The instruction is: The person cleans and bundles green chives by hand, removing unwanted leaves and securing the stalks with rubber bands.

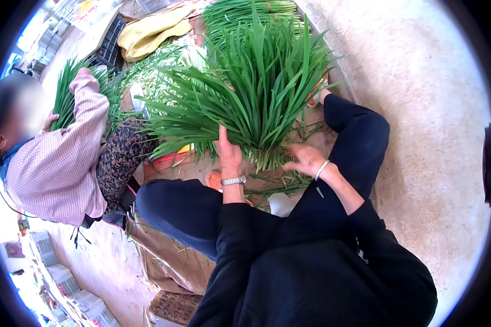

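A large bunch of garlic chives (pixel 267 92), its long flat leaves fanned outward, stands between my knees with the pale cut stem ends toward me. My left hand (pixel 229 152), wearing a metal-band watch (pixel 233 180), grips the bunch's left side. Its thumb points up, while leaves cover most of its fingers. At the right of the stem base is my right hand (pixel 306 159), with a silver bangle (pixel 322 169) on the wrist. Its fingers are stretched out and apart, close to the stems; whether they touch is unclear. A thin reddish strip shows around the stem base.
On the left another person in a checked shirt (pixel 57 169) sits handling more greens (pixel 65 101). More bundled chives (pixel 223 22) lie at the back, near a yellow sack (pixel 153 32) and a dark crate (pixel 112 41). Concrete floor (pixel 420 109) extends along the right.
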Demonstrator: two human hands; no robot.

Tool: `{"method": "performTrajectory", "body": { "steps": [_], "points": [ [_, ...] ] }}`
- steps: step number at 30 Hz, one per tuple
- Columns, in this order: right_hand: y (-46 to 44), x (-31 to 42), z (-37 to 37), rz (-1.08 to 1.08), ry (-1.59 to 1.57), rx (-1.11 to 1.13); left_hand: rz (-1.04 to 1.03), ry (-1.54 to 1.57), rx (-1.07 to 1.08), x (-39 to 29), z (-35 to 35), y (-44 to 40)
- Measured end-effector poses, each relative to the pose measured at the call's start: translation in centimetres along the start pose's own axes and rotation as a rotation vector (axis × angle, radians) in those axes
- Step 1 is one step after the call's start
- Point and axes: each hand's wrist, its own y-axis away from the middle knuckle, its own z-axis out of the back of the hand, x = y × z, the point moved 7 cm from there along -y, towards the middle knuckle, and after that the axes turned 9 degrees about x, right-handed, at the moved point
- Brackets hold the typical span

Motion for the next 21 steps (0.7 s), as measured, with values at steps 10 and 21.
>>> {"method": "performTrajectory", "body": {
  "steps": [10, 21],
  "points": [
    [-8.7, -7.6, -0.5, 0.028, -1.679, -0.625, 0.102, -0.565, 0.163, 1.7, -7.3, 3.6],
    [-1.2, -3.9, 0.4, 0.122, -1.711, -0.434, -0.144, -1.378, 0.629, 8.1, -16.8, 9.3]
  ]
}}
